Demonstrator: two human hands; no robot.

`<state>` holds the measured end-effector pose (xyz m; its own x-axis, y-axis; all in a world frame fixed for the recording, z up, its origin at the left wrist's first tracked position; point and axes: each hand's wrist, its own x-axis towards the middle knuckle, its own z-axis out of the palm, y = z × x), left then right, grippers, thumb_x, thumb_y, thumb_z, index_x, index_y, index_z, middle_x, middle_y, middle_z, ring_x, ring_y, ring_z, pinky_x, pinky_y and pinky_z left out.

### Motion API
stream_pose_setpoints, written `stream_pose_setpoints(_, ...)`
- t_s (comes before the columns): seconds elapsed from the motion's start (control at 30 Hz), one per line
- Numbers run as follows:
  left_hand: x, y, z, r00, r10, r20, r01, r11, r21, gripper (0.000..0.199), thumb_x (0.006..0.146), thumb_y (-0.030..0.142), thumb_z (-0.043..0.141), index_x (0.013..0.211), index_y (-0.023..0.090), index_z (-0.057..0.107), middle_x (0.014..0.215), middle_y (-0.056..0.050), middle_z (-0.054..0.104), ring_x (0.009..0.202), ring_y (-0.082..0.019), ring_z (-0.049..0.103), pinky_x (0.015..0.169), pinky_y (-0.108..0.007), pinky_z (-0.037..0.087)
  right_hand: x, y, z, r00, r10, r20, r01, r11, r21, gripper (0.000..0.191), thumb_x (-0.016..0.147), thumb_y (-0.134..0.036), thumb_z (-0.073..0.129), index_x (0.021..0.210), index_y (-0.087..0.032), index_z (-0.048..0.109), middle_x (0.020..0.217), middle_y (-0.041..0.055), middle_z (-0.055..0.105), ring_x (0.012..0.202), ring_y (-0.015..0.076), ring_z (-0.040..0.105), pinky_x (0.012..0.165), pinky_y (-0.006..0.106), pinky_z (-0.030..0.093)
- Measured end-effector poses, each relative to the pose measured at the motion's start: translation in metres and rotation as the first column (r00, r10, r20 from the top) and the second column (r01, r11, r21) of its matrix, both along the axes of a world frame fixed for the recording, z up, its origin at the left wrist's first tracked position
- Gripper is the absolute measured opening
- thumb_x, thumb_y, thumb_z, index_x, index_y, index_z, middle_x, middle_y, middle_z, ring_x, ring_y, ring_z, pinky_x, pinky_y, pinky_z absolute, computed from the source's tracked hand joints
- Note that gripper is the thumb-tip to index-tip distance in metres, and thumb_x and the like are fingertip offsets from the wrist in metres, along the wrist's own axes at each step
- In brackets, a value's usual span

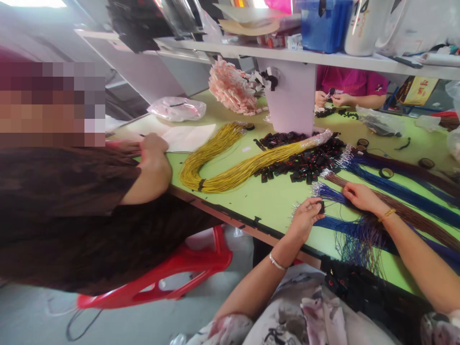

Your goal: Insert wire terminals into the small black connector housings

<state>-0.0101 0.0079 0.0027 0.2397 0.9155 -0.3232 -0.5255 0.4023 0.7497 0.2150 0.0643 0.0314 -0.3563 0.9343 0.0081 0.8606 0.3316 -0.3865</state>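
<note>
The small black connector (321,207) is a matte, squarish block, held above the near edge of the green table (266,203). The left hand (305,218) pinches it between thumb and fingers, the hand mostly closed. The right hand (362,196) is curled, its fingertips together at the blue-purple wires (332,194); whether they grip one wire cannot be told.

Those wires are thin and smooth, fanned at the end into shiny silver tips. Brown wires (406,208) lie beside them in a straight bundle, and darker blue wires (402,184) run behind. Loose, tangled strands (364,239) spill below the right hand.

Beyond lies a heap of black plastic pieces (305,165) with small red marks. A thick bundle of yellow wires (215,165) bends in a U, one end resting on the heap. Black tape rolls (386,172), round and hollow, sit among the bundles at the right.
</note>
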Motion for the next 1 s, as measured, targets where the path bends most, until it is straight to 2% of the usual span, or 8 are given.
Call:
stream_pose_setpoints(0.1,0.0,0.0,0.0,1.0,-0.003,0.003,0.003,1.0,0.005,0.035,0.063,0.031,0.079,0.091,0.014,0.065,0.077,-0.003,0.063,0.069,-0.011,0.059,0.067,-0.025,0.05,0.0,-0.003,0.008,0.995,-0.076,0.066,0.069,0.993,0.098,0.013,0.081,-0.017,0.046,0.071,-0.018,0.055,0.072,0.0052,0.061,0.063,0.0151,0.048,0.057,0.027,0.027)
stream_pose_setpoints(0.17,0.0,0.0,-0.001,1.0,-0.004,0.001,0.004,1.0,0.008,0.035,0.064,0.031,0.078,0.091,0.014,0.065,0.076,-0.004,0.063,0.07,-0.012,0.059,0.067,-0.025,0.05,0.001,-0.004,0.012,0.991,-0.127,0.05,0.121,0.985,0.121,0.012,0.081,-0.018,0.048,0.072,-0.018,0.055,0.069,0.0052,0.06,0.061,0.0151,0.047,0.056,0.027,0.027)
stream_pose_setpoints(0.33,0.001,-0.001,-0.002,1.0,0.0,0.002,0.0,1.0,0.018,0.035,0.064,0.031,0.078,0.092,0.014,0.065,0.076,-0.004,0.063,0.071,-0.012,0.06,0.067,-0.026,0.05,-0.008,0.002,0.011,0.972,-0.101,-0.212,0.104,0.995,0.005,0.015,0.079,-0.026,0.049,0.069,-0.018,0.056,0.059,-0.0014,0.055,0.052,0.0114,0.044,0.052,0.024,0.029)
stream_pose_setpoints(0.5,0.0,-0.002,-0.001,1.0,0.008,0.01,-0.009,1.0,0.012,0.036,0.064,0.03,0.078,0.093,0.014,0.064,0.077,-0.003,0.062,0.07,-0.011,0.059,0.068,-0.025,0.05,-0.041,0.009,0.016,0.878,-0.078,-0.472,0.061,0.997,-0.052,0.016,0.08,-0.03,0.051,0.072,-0.016,0.057,0.064,-0.0019,0.055,0.057,0.0101,0.045,0.054,0.022,0.035)
stream_pose_setpoints(0.63,-0.001,-0.002,-0.003,0.998,0.026,0.053,-0.026,1.0,0.001,0.035,0.065,0.028,0.078,0.094,0.015,0.063,0.078,-0.003,0.061,0.071,-0.011,0.058,0.07,-0.026,0.049,-0.064,0.002,0.027,0.815,-0.052,-0.577,0.01,0.997,-0.075,0.017,0.08,-0.031,0.053,0.073,-0.016,0.058,0.069,-0.0011,0.057,0.061,0.0103,0.048,0.058,0.022,0.039)
stream_pose_setpoints(0.73,-0.001,-0.002,-0.005,0.994,0.033,0.106,-0.034,0.999,-0.001,0.033,0.067,0.026,0.076,0.095,0.015,0.063,0.083,-0.003,0.06,0.073,-0.011,0.057,0.071,-0.025,0.048,-0.072,-0.012,0.028,0.796,-0.046,-0.604,-0.011,0.996,-0.089,0.015,0.078,-0.029,0.054,0.073,-0.016,0.059,0.067,-0.0018,0.056,0.059,0.0096,0.046,0.056,0.021,0.038)
stream_pose_setpoints(0.87,-0.001,-0.001,-0.005,0.987,0.044,0.152,-0.044,0.999,-0.007,0.029,0.068,0.023,0.074,0.095,0.016,0.063,0.087,-0.003,0.06,0.075,-0.011,0.057,0.072,-0.026,0.047,-0.074,-0.032,0.019,0.808,-0.07,-0.585,0.019,0.995,-0.093,0.009,0.074,-0.024,0.055,0.07,-0.016,0.057,0.059,-0.0037,0.05,0.054,0.0084,0.04,0.05,0.02,0.032)
stream_pose_setpoints(1.0,-0.001,-0.001,-0.004,0.986,0.04,0.16,-0.038,0.999,-0.013,0.026,0.071,0.021,0.071,0.095,0.016,0.062,0.086,-0.003,0.06,0.074,-0.011,0.056,0.073,-0.026,0.046,-0.074,-0.046,0.012,0.845,-0.059,-0.531,0.063,0.998,-0.01,0.008,0.073,-0.02,0.053,0.066,-0.017,0.055,0.056,-0.0045,0.047,0.051,0.0077,0.038,0.049,0.02,0.031)
